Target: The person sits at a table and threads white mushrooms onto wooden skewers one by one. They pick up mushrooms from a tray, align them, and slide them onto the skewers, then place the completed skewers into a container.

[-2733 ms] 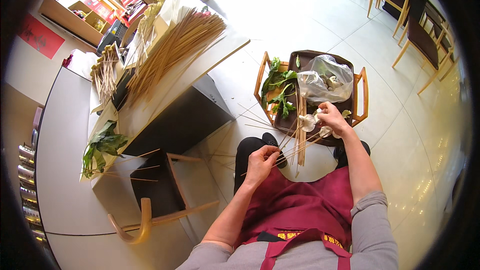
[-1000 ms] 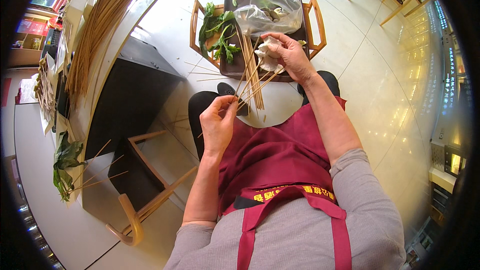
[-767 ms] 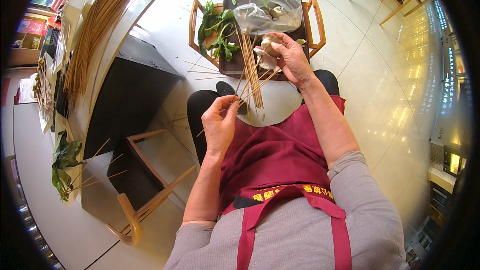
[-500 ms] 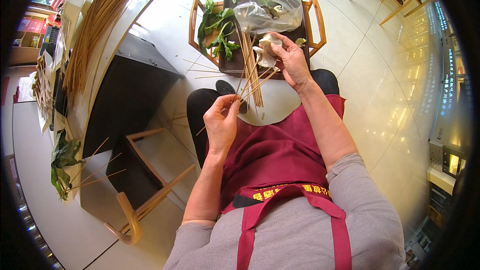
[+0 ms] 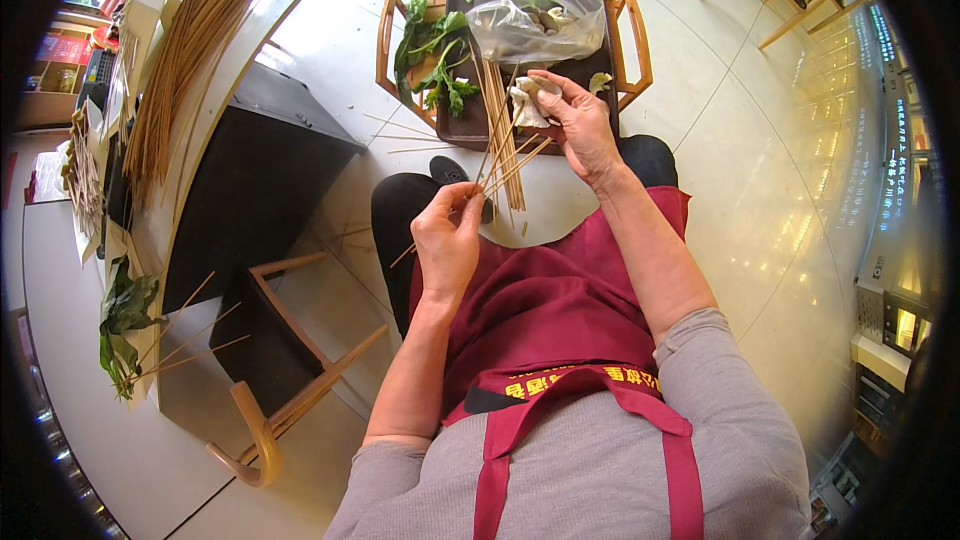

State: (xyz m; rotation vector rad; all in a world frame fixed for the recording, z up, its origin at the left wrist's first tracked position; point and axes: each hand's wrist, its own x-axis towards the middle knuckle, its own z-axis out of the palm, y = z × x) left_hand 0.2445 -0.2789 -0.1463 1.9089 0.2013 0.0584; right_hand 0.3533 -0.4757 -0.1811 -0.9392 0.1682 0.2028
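Looking down from the head camera, I see my left hand (image 5: pixel 447 240) held over my lap with its grip pinched together on a thin bamboo skewer (image 5: pixel 478 198), which runs up and to the right toward my right hand (image 5: pixel 580 120). That right hand is raised above the near edge of a dark tray (image 5: pixel 590 65), its grip clamped on a pale, soft piece of food (image 5: pixel 525 105), a mushroom or something like it, I cannot tell which; the upper ends of a few skewers meet it there. A loose bundle of skewers (image 5: pixel 500 130) lies from the tray down toward my knees, just beside the food piece. The tray rests on a wooden stool (image 5: pixel 632 30) in front of me and carries leafy greens (image 5: pixel 432 55) on its left and a clear plastic bag (image 5: pixel 535 25) at the back, with pale lumps inside it. A few stray sticks lie on the pale tiled floor (image 5: pixel 740 190) between the stool and my legs. Off to my left, a white worktop (image 5: pixel 255 45) holds a big heap of skewers (image 5: pixel 195 50), and farther down its edge lies another bunch of greens (image 5: pixel 125 315) with sticks poking out. A second wooden stool (image 5: pixel 290 340) stands beside the worktop. I am wearing a dark red apron (image 5: pixel 560 310) over grey sleeves.
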